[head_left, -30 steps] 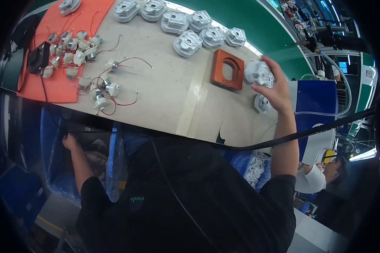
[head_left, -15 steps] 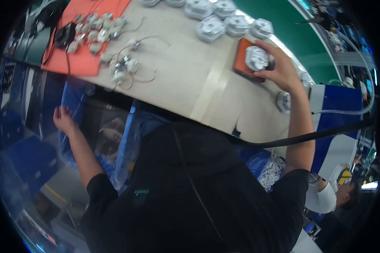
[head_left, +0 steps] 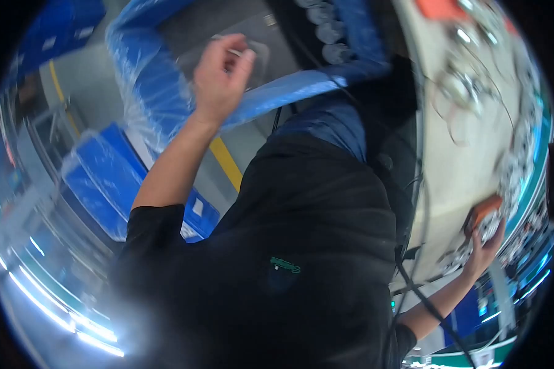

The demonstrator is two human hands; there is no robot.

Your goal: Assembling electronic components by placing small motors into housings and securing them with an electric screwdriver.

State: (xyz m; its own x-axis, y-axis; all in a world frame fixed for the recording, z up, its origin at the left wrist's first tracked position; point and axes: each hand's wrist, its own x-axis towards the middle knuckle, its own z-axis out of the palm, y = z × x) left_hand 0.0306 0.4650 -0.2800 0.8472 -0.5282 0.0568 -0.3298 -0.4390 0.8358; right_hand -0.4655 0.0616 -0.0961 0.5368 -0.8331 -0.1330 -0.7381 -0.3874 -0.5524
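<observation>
here the left hand [head_left: 218, 74] reaches up into a blue plastic-lined bin [head_left: 166, 92], its grip pinched shut on the clear plastic lining [head_left: 246, 52] at the bin's opening. whether anything else sits between those fingers i cannot tell, because the picture is blurred there. the right hand [head_left: 487, 249] lies far off at the other edge of the view, on the pale table [head_left: 455, 178], its fingers spread over a white round part [head_left: 487, 229] that rests in an orange block [head_left: 481, 212]; its grip looks loose and open, pressed on top rather than closed around the part. further along the table lie more white round parts [head_left: 517, 166] in a row, some small pieces with thin wires [head_left: 468, 86], and an orange mat [head_left: 440, 9]. between the hands is the person's black shirt [head_left: 289, 258], and a second blue bin [head_left: 98, 178] stands on the floor below the left arm.
</observation>
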